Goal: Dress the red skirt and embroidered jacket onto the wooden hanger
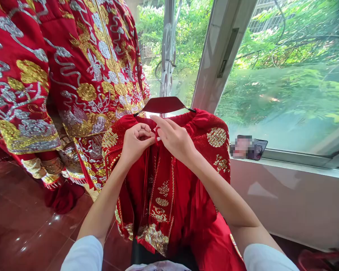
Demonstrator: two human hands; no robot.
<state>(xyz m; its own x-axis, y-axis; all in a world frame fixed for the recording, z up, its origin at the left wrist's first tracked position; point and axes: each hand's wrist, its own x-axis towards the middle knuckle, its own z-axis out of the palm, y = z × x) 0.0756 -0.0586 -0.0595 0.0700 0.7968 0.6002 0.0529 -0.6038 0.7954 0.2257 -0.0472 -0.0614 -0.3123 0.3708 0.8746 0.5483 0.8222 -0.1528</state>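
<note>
At the jacket's (163,192) neckline, close-set hands (136,143) (175,139) apparently pinch cord (157,131).

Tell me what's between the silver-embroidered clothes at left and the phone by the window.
In the head view: the hung red garment, left hand and right hand at its neckline.

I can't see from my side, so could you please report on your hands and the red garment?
Left hand and right hand pinching thin red cord near neckline. Embroidered red garment on hanger. Nothing visible blocking either hand.
</note>
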